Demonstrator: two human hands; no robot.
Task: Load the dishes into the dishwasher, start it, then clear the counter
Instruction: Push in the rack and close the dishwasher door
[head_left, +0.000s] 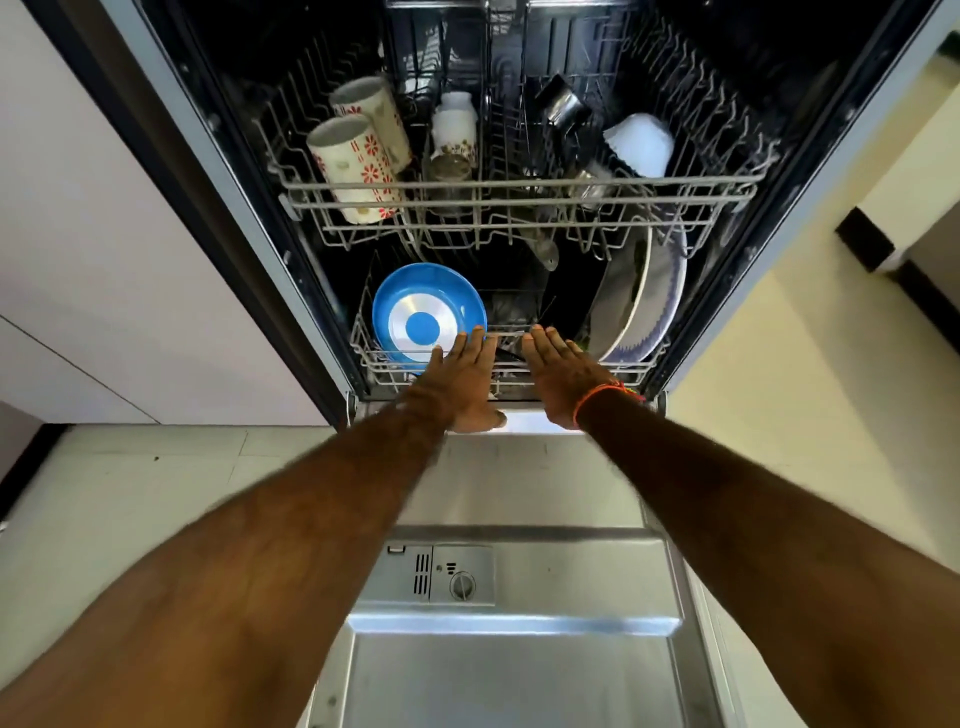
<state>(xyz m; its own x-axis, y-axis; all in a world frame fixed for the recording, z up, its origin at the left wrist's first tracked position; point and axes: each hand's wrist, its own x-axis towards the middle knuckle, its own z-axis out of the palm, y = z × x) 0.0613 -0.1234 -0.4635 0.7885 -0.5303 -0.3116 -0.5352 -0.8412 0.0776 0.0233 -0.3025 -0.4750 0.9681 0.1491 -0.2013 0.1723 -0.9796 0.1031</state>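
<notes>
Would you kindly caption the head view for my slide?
Both hands, left hand and right hand, flat against the loaded lower rack of the open dishwasher.

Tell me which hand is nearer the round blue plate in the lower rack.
Left. The left hand lies flat on the lower rack's front rim, fingertips by the round blue plate. The right hand presses the same rim farther right, apart from it.

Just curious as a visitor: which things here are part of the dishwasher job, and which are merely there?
Part of the job: left hand, right hand, lower rack, blue plate, floral mugs, white bowl, upper rack, open door.

Merely there: floor, orange wristband.
</notes>
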